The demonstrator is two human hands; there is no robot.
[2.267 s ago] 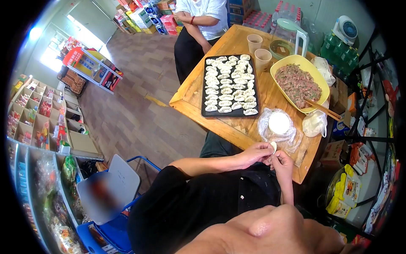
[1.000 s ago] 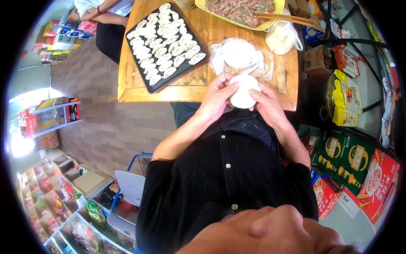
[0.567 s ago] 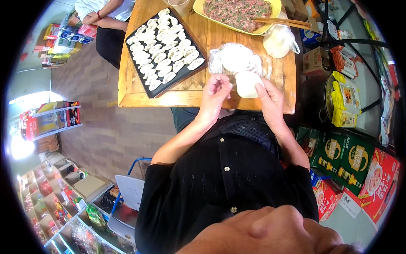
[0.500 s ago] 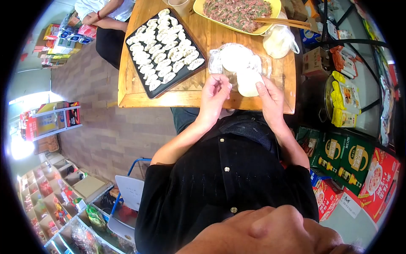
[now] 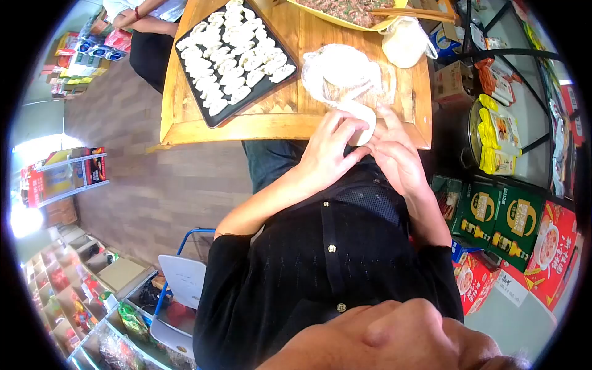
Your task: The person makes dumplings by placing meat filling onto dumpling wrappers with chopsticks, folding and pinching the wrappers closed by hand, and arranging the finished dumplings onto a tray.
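A thin white dough wrapper (image 5: 360,121) is between my hands at the table's front edge. My left hand (image 5: 336,143) pinches its left side with thumb and fingers. On the wrapper's right, my right hand (image 5: 396,148) has its fingers spread, with the fingertips close to the lower edge. Just beyond them lies a stack of white wrappers (image 5: 342,65) on crumpled clear plastic. A black tray (image 5: 229,112) with rows of folded dumplings (image 5: 229,58) is at the left. At the top, chopsticks (image 5: 414,12) rest on a yellow bowl (image 5: 345,23) of meat filling (image 5: 348,8).
A knotted plastic bag (image 5: 404,46) sits on the wooden table (image 5: 283,126), near its right edge. Another person's crossed arms (image 5: 145,21) show at the upper left. A chair (image 5: 182,277) stands at the lower left, and boxes (image 5: 484,216) are stacked at the right.
The view has shifted, so the table sits slightly higher. My left hand has moved right and taken hold of the wrapper, while my right hand's fingers have opened out beside it.
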